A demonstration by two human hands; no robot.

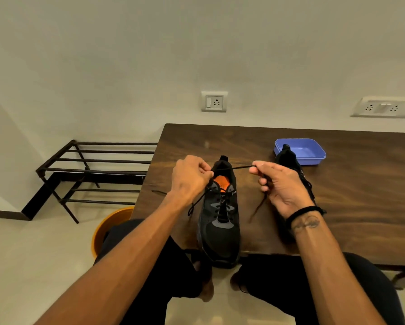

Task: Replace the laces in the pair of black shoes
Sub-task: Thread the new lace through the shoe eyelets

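From the head camera, the low black mesh running shoe with an orange insole [220,216] stands at the near edge of the dark brown wooden table [351,195], its toe overhanging toward the person's knees. The left hand [189,178] has its fingers curled, thumb and forefinger pinching the thin black cord lace [240,167] just beside the shoe's collar; the right hand [277,184] pinches the same lace between thumb and forefinger, other fingers curled in, so a short stretch runs taut between the two hands above the shoe's opening. Loose tails hang from both hands toward the table. The lower eyelets look threaded already, so this appears to be the tying or final tensioning stage on this shoe. To do it well, I would keep both pinches close to the collar, draw the two ends evenly so neither tail ends up short, and steady the shoe, since it sits half off the edge and a hard pull could tip it. The second black shoe [290,160] lies behind the right hand, mostly hidden, against a shallow blue plastic tray [314,153]; whether it is fully laced cannot be told.
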